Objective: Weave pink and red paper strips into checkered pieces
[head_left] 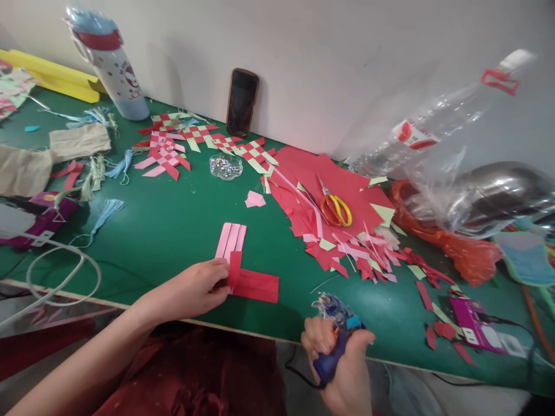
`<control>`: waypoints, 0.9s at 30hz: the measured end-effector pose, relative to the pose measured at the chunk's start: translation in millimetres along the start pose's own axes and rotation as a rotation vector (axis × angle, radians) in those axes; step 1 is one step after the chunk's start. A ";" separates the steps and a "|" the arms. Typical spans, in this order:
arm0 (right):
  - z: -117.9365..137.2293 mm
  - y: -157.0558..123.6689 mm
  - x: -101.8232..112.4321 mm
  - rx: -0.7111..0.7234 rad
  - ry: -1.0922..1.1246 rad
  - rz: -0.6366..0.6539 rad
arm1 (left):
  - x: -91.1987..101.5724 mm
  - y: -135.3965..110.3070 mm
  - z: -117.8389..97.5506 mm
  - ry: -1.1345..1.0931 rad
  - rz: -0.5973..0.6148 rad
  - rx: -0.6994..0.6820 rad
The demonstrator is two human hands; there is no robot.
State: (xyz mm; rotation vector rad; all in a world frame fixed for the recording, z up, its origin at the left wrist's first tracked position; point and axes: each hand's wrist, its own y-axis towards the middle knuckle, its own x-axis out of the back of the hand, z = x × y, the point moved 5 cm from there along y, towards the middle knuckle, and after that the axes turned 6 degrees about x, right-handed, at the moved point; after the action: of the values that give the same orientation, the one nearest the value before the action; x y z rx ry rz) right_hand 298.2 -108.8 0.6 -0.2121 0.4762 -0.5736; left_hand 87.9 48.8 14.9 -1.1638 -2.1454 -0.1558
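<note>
Near the table's front edge, my left hand (202,289) pinches a folded red paper strip (260,286) where it meets pink paper strips (230,238). The pink strips point away from me and lie side by side with slits between them; the red one runs to the right, with a short red piece standing up at the crossing. My right hand (342,358) is wrapped round a dark blue hot glue gun (333,349), its tip covered in stringy glue residue. The gun is held at the table edge, apart from the paper, with a black cord trailing below.
Scissors (333,208) lie on red paper (299,164) among scraps (359,254). Woven paper pieces (165,157), a bead dish (226,166) and tassels (104,216) lie further back. A phone (241,101), flask (115,69) and plastic bottle (433,124) stand along the wall.
</note>
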 end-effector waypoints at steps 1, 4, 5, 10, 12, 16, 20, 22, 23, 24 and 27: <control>-0.2 -0.5 -1.0 0.011 0.001 -0.002 | 0.2 0.0 -0.2 -0.005 0.002 0.003; -0.3 -2.4 -1.7 0.019 0.012 -0.015 | 0.3 0.0 -0.9 -0.001 0.016 0.007; -0.3 -3.1 -1.3 0.013 0.016 -0.019 | 0.5 0.1 -1.4 0.001 0.017 0.002; 0.3 -4.5 2.7 -0.045 0.020 -0.029 | 0.8 0.2 -2.6 0.012 0.011 -0.009; 1.2 -3.7 2.9 -0.046 0.051 -0.023 | 0.3 0.2 -2.4 0.022 0.021 -0.003; 2.5 -2.7 1.5 -0.004 0.072 -0.010 | 0.4 -0.2 -2.2 0.026 0.019 -0.002; 0.3 -4.2 2.9 0.012 0.086 -0.029 | 1.0 -0.3 -1.3 0.019 0.006 -0.001; -0.4 -4.5 3.6 0.013 0.109 -0.040 | 0.9 -0.3 -1.0 0.016 0.004 -0.001; -0.5 -4.4 3.2 0.012 0.116 -0.041 | 0.8 -0.2 -1.0 0.015 0.004 -0.003; -0.3 -3.9 2.3 0.011 0.116 -0.040 | 0.6 -0.1 -1.0 0.014 0.005 -0.005; 1.5 -1.5 -2.0 0.030 0.044 -0.029 | 0.3 -0.1 -1.3 0.017 0.010 -0.010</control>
State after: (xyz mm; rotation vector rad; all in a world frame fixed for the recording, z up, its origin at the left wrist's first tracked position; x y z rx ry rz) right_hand 296.7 -108.9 3.1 -0.1786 0.5071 -0.6144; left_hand 88.4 48.4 16.1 -1.1744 -2.1262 -0.1709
